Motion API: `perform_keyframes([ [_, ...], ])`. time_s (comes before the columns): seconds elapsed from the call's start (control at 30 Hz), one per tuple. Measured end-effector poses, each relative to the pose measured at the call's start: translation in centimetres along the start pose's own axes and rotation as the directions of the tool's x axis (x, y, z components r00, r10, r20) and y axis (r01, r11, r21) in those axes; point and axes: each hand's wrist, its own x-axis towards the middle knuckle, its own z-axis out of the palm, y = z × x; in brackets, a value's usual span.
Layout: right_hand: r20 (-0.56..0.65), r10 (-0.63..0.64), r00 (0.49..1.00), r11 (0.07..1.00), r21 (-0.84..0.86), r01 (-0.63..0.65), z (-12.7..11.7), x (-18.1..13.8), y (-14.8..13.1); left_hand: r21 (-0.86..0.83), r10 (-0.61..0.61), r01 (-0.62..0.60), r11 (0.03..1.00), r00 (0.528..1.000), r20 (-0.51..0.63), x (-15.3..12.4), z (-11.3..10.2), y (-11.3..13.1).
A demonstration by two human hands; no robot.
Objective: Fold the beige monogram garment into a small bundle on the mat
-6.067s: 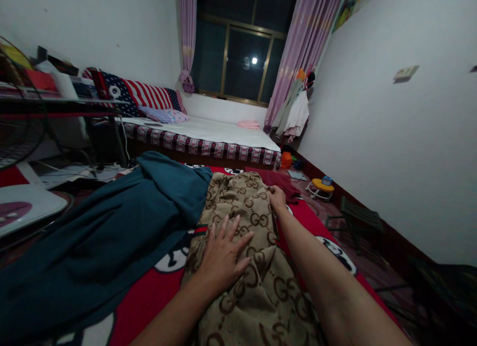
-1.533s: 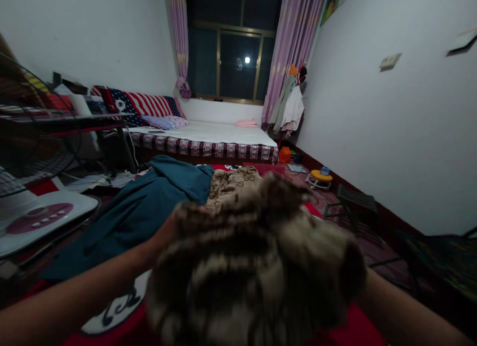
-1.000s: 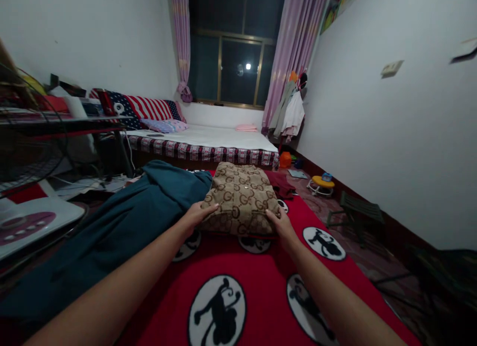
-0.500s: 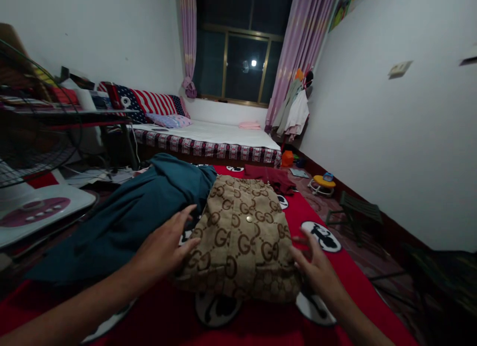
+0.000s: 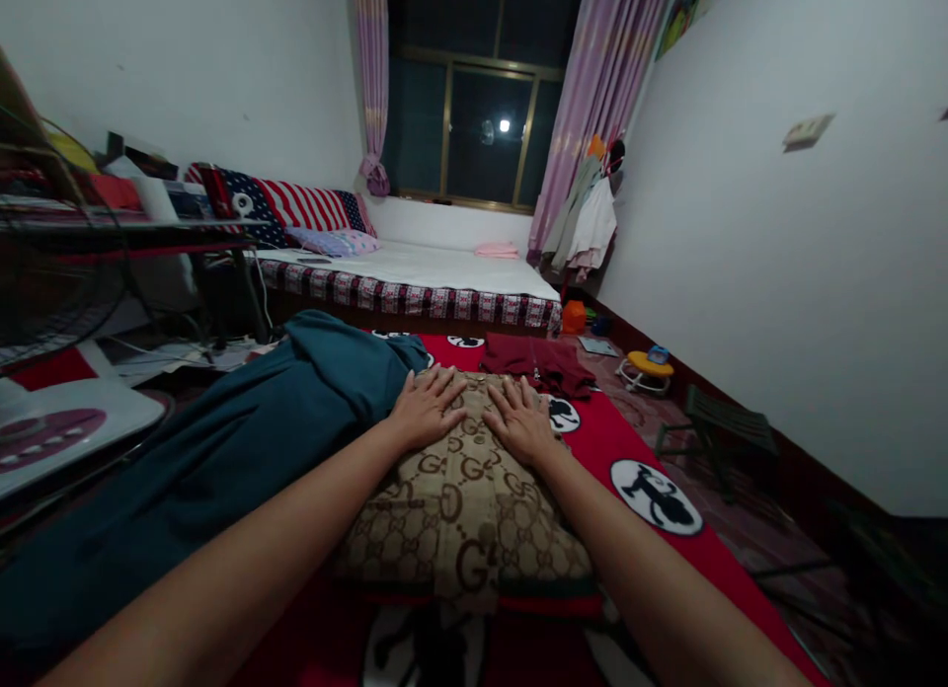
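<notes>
One red blanket with black-and-white round figures point(image 5: 652, 450) covered the bed under everything. One teal cloth point(image 5: 222, 440) lay bunched just left of the left fingers. One folded tan garment with a brown monogram print point(image 5: 459, 509) lay between them, its long axis running from the person toward the window, far edge under both palms. One dark red cloth point(image 5: 537, 356) sat just beyond the fingertips. Left hand point(image 5: 428, 409) and right hand point(image 5: 520, 422) pressed flat, fingers spread open, gripping nothing.

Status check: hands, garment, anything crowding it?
Left hand and right hand flat, open on folded tan garment. Teal cloth touches its left edge.
</notes>
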Motion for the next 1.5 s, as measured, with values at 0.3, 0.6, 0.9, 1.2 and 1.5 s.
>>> perform_keyframes([
  [0.3, 0.083, 0.034, 0.996, 0.997, 0.072, -0.040, 1.6, 1.0, 1.3, -0.191, -0.161, 0.160, 0.968, 0.987, 0.012, -0.7, 3.2, -3.2],
  [0.6, 0.095, -0.022, 0.995, 0.996, 0.089, 0.014, 1.9, -3.3, 2.5, -0.073, -0.110, 0.107, 0.992, 0.993, -0.030, -6.3, 3.6, -2.9],
  [0.9, -0.015, 0.052, 0.999, 0.980, 0.191, -0.048, 3.1, -9.1, 3.6, -0.227, -0.065, 0.064, 0.972, 0.998, 0.005, -9.9, 3.6, -2.9],
  [1.2, -0.054, 0.076, 0.996, 0.953, 0.297, -0.057, 2.9, -9.5, 3.8, -0.420, -0.055, 0.009, 0.907, 0.994, -0.097, -9.5, 3.8, -3.8],
  [1.5, -0.082, 0.063, 0.995, 0.932, 0.361, -0.029, 3.2, -9.4, 4.1, -0.531, -0.100, 0.035, 0.847, 0.991, -0.094, -10.1, 2.5, -3.2],
])
